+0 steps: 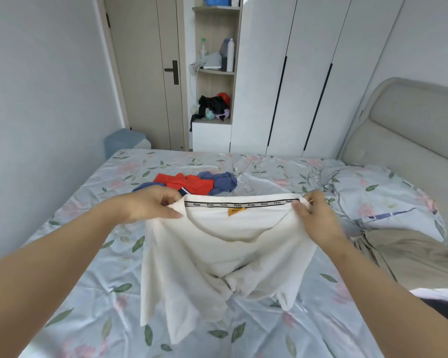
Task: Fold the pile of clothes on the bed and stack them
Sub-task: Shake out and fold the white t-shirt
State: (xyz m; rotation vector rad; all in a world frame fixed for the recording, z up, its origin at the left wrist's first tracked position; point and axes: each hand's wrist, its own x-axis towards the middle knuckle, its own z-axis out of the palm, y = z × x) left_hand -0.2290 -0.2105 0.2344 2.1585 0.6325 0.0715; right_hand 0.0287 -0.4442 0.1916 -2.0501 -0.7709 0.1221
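— Left grip (pixel 153 205) pinches one shoulder of the white T-shirt (pixel 217 259), just at the end of the collar tape, and the right grip (pixel 313 218) pinches the other shoulder. Both are clamped on the cloth, with the fingers curled over its edge.

— Where is the shirt itself?

— It hangs between the two grips, above the bed (pixel 88 280). The collar is stretched straight and the inside label faces the camera. The lower part is bunched. I think the hem touches the sheet, but I cannot tell for sure.

— So it is folded or not?

— Not yet. It is only held open, and I see no fold made in it.

— And the rest of the pile?

— Behind the shirt lie a red garment (pixel 189 184) and a blue garment (pixel 223 182), crumpled together and touching. They do not look folded.

— Is anything finished?

— At the right side, near the pillow (pixel 373 192), a beige garment (pixel 411 257) lies flatter. Perhaps it is folded trousers, the first piece of the stack. This is only my guess.

— Then how far is the task?

— In the early part, I judge: maybe one piece done, one in the grips, at least two waiting. The shirt needs to be laid flat, folded and put on the stack.
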